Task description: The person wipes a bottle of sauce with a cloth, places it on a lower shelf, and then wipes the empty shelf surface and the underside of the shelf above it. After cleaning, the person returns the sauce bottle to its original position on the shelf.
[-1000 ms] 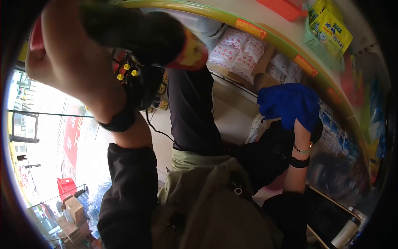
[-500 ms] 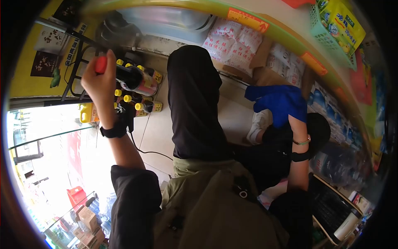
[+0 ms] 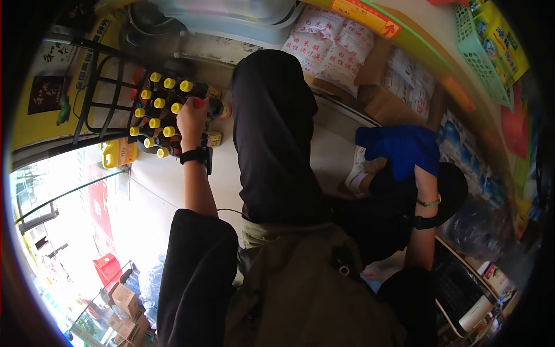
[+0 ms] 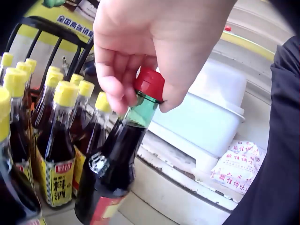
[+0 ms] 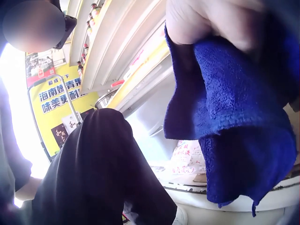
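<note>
Left hand (image 4: 147, 40) gripped tilted red-capped dark glass bottle (image 4: 110, 164); any swing risked toppling yellow-capped glass bottles (image 4: 55, 147). Right hand (image 5: 211, 21) gripped blue terry cloth (image 5: 234, 93).

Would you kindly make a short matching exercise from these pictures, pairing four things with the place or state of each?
1. red-capped bottle
2. blue cloth
3. yellow-capped bottles
4. green basket

A. hanging from the right hand
B. standing grouped together
C. holding yellow packaging
D. tilted, held near its top by the left hand

Pairs: 1-D, 2-A, 3-B, 4-C
</note>
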Demonstrator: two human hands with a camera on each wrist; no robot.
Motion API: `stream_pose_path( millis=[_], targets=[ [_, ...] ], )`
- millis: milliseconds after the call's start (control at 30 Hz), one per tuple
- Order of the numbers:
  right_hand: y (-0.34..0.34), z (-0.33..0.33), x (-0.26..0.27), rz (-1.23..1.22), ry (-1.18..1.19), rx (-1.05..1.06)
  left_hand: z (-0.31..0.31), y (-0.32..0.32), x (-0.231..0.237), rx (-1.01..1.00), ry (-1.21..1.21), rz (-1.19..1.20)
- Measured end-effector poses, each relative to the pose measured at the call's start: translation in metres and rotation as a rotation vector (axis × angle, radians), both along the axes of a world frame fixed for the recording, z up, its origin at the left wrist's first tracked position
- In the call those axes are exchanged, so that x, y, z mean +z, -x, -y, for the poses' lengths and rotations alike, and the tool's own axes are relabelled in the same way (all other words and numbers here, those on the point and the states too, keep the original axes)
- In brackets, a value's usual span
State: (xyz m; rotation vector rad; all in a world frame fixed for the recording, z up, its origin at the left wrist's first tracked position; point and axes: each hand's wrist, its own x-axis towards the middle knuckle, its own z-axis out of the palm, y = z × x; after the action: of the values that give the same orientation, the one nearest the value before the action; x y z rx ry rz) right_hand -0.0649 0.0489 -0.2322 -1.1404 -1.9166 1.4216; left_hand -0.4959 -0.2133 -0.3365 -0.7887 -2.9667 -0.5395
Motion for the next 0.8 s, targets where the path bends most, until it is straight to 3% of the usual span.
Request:
stream_pose_path(
  millis=[167, 600, 667, 733, 800],
  targets=[
    [0.002, 0.0, -0.01, 0.124, -0.144, 0.045, 0.003, 0.001, -0.027, 0.058, 0.063, 0.041],
    [0.013, -0.009, -0.01, 0.049, -0.048, -0.005, 0.01, 0.006, -0.03, 0.1, 0.121, 0.077],
    [0.013, -0.01, -0.006, 0.267, -0.27, 0.138, 0.01, 0.006, -0.026, 0.095, 0.157, 0.073],
    [0.01, -0.014, -0.016, 0.161, -0.443, 0.23, 0.012, 0.014, -0.034, 0.085, 0.189, 0.103],
    [0.018, -0.012, -0.015, 0.083, -0.375, 0.257, 0.011, 0.021, -0.042, 0.043, 0.187, 0.121]
  ],
)
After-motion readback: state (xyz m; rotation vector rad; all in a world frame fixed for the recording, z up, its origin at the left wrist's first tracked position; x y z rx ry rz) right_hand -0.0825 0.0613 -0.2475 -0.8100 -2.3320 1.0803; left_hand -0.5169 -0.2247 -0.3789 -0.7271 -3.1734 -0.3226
